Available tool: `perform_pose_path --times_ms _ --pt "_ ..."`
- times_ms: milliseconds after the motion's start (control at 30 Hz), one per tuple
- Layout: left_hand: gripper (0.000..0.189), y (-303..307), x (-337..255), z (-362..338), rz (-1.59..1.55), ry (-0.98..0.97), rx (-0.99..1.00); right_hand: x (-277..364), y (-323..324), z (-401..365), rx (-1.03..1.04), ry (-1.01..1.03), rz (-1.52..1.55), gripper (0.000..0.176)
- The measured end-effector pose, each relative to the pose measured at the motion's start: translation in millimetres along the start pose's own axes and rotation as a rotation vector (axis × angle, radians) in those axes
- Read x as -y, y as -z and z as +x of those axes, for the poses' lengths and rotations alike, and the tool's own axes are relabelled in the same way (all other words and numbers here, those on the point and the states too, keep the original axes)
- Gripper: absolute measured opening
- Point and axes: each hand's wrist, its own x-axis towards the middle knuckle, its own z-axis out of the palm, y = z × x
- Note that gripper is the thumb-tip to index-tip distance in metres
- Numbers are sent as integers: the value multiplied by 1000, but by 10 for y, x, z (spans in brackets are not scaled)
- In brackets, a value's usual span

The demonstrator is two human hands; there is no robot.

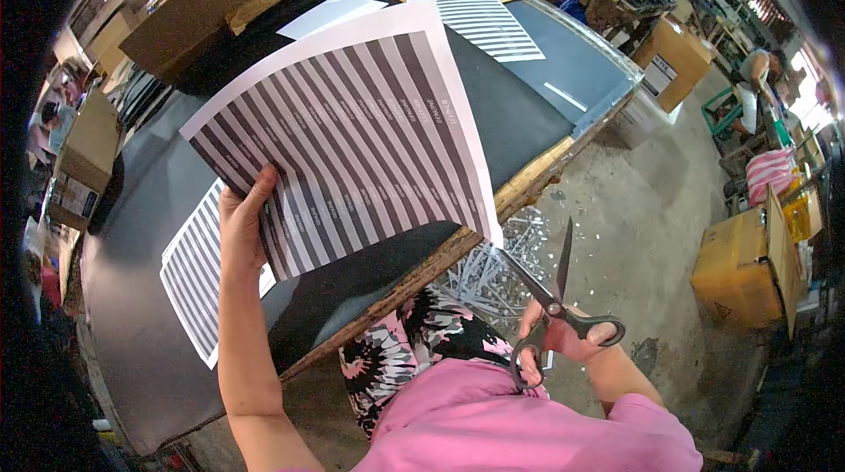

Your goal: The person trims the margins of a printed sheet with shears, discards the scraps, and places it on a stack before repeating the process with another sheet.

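- Black scissors (553, 308) sit in the right hand (576, 336), fingers and thumb around the handle loops, blades spread wide; one blade tip is at the lower right corner of the striped sheet (343, 138), though whether it touches is unclear.
- The left hand (245, 224) pinches that sheet by its near left edge, thumb on the printed face, and the sheet bows upward, tilted above the dark bench (128, 296).
- Beside the left forearm, more striped paper (189, 274) lies on the bench, partly hidden.
- Farther back rest a plain white sheet (330, 16) and another striped page (484, 21).
- Below the bench's wooden edge, paper scraps (484, 277) litter the floor (634, 234).
- Off to the right stands an open cardboard box (735, 265).
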Motion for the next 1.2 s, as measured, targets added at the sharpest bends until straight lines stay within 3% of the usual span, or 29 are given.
perform_pose_path --times_ms 100,167,367,433,467,633,700,900,1200 --pt "21 41 -17 44 -17 -48 -35 46 157 -132 35 -36 -4 79" --pt "19 55 -103 35 25 -43 -8 38 312 -204 187 -93 128 80" --pt "16 78 -90 30 -34 -22 33 128 90 -27 -8 -142 -78 64" --pt "22 89 -50 23 27 -18 65 105 51 43 -161 -52 -283 58" --pt "15 55 -61 17 -33 -11 44 105 16 89 -206 21 -344 49" --pt "19 35 -46 -13 42 -11 58 173 -171 216 -464 28 -484 41" --pt "17 11 -56 -29 23 -4 66 168 -196 269 -556 60 -733 41" --pt "14 -36 -52 -55 41 4 45 176 -194 426 -635 198 -717 43" --pt "14 -45 -56 -64 5 1 37 233 -192 481 -642 229 -758 44"
